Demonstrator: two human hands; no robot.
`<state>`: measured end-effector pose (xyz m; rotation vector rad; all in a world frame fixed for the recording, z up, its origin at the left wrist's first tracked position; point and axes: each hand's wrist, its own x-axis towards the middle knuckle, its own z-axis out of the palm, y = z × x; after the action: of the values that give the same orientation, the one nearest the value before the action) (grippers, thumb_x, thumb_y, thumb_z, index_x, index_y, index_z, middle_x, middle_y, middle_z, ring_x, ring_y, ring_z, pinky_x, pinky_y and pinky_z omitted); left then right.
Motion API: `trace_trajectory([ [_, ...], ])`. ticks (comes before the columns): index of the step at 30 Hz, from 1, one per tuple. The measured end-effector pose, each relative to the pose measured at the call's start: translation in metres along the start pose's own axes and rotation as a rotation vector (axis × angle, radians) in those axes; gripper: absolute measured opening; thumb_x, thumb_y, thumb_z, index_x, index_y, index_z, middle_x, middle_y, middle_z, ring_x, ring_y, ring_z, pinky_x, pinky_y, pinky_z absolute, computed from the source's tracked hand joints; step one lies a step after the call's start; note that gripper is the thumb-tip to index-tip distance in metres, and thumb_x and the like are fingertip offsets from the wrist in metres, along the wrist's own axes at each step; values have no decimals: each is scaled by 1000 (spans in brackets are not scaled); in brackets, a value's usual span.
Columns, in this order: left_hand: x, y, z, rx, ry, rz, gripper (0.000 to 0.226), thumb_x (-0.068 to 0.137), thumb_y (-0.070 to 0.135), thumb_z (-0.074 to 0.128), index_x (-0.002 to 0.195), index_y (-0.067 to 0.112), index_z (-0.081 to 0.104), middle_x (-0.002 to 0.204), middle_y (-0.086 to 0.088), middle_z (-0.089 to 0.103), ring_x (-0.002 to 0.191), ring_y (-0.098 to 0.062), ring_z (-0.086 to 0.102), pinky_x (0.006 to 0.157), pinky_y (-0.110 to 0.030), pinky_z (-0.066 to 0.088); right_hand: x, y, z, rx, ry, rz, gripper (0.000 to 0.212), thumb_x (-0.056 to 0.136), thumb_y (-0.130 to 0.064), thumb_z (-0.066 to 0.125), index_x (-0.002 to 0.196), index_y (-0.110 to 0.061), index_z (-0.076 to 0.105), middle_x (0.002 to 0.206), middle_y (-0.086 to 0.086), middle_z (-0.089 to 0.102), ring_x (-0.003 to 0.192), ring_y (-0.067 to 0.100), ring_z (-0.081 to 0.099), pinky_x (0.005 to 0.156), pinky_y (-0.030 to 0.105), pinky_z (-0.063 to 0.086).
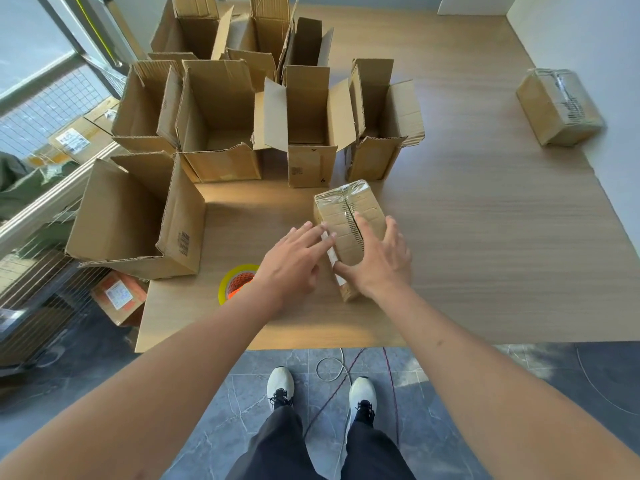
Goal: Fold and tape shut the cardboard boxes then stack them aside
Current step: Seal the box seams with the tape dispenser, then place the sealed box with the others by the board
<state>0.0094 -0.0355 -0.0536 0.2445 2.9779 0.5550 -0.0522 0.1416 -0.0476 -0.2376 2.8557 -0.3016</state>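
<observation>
A taped box lies on the table, near its front edge and a little right of the middle, with clear tape running along its top seam and glinting at its far end. The right hand rests on the near right part of the box, fingers spread and straight over the top, thumb down along the near side. The left hand lies at the box's left edge, fingers straight and close together, their tips touching the top corner and a white label strip on the left side. Neither hand is curled round anything.

Just left of the left wrist a tape roll with a yellow rim and orange core stands on the table, partly hidden by the forearm. Further left a big open box lies tilted on its side at the table's corner. Behind the taped box a cluster of open boxes stands upright, flaps raised, reaching to the table's far edge. Well apart, at the far right edge, a second taped box sits alone.

Below the table's front edge are grey floor tiles, two white shoes and thin cables. At the left, beside a window, more labelled parcels lie behind wire mesh
</observation>
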Motion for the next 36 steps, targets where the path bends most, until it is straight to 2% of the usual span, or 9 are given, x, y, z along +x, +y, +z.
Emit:
trace_trajectory([
  [2,1,-4,-8,-2,22,-56,67,91,10,60,156,16,43,163,-10,37,151,-35,31,123,-53,27,1,-5,-6,-14,-10,22,107,67,-77,71,154,-51,16,156,14,22,131,37,43,109,47,37],
  [4,5,-9,-20,14,11,-81,61,95,15,56,155,14,43,160,-13,40,148,-35,35,121,-56,30,-1,-11,-15,-3,-4,52,104,65,-77,72,153,-52,23,150,12,30,123,35,47,105,45,39],
  [8,14,-9,-57,21,-18,-66,55,99,25,49,153,15,42,156,-13,43,142,-33,42,120,-55,31,-11,-21,-39,14,-7,94,100,67,-76,73,153,-49,30,147,11,35,124,34,46,105,46,41],
  [14,20,9,-118,119,-27,-30,59,106,39,42,158,15,33,159,-12,39,146,-31,37,122,-52,29,-39,-35,-88,64,59,160,91,65,-76,72,147,-49,43,139,9,41,120,32,48,103,44,43],
  [20,34,44,-163,180,27,65,56,105,42,45,155,15,39,152,-9,46,140,-28,43,114,-46,40,-66,-27,-154,110,173,228,90,63,-76,70,145,-48,47,132,7,42,114,32,51,102,42,42],
  [25,53,101,-191,196,53,128,56,106,43,45,155,16,40,154,-9,44,140,-30,44,112,-46,41,-83,5,-209,114,258,287,89,64,-76,70,145,-48,47,131,8,44,113,32,51,103,41,43],
  [29,77,154,-204,252,83,199,50,106,44,43,145,14,48,147,-9,50,135,-30,46,111,-44,41,-95,45,-244,127,312,332,86,64,-75,69,144,-47,49,134,9,45,116,33,51,103,42,43],
  [33,97,215,-205,264,79,250,55,107,45,38,153,16,39,161,-10,37,147,-33,35,119,-47,33,-106,94,-273,139,360,357,85,65,-74,69,143,-47,49,136,8,44,118,34,50,104,42,42],
  [36,112,262,-197,283,90,296,54,107,44,37,154,16,39,162,-9,35,148,-31,35,120,-45,33,-112,137,-291,137,376,370,87,63,-76,67,143,-48,48,134,7,45,117,33,52,103,42,43],
])
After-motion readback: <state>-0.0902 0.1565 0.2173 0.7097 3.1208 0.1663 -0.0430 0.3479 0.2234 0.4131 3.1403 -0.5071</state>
